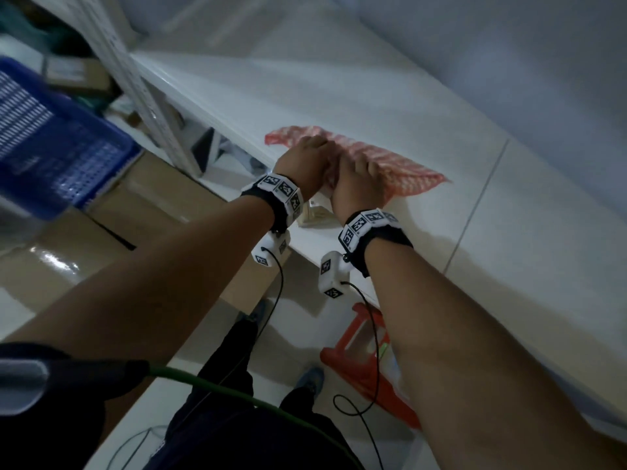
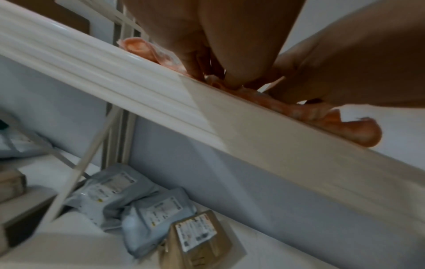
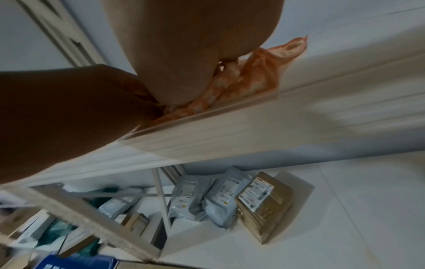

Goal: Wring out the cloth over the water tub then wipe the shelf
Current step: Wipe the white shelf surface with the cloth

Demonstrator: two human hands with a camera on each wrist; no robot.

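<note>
A pink-orange patterned cloth (image 1: 412,178) lies along the front of the white shelf (image 1: 339,79). Both hands rest on it side by side. My left hand (image 1: 310,147) sits on its left half with the fingers curled into the fabric (image 2: 161,52). My right hand (image 1: 364,167) lies just right of it, thumb and fingers dug into bunched folds of the cloth (image 3: 260,72). In the wrist views the cloth (image 2: 358,134) hangs slightly over the shelf's front edge (image 2: 207,118). No water tub is in view.
A blue perforated basket (image 1: 51,140) is at the left, with cardboard boxes (image 1: 152,205) below it. A red-orange stool (image 1: 366,361) stands on the floor under the shelf edge. Grey parcels (image 3: 207,191) and a brown box (image 2: 195,233) lie on the lower shelf. A white upright (image 1: 135,79) stands at the shelf's left end.
</note>
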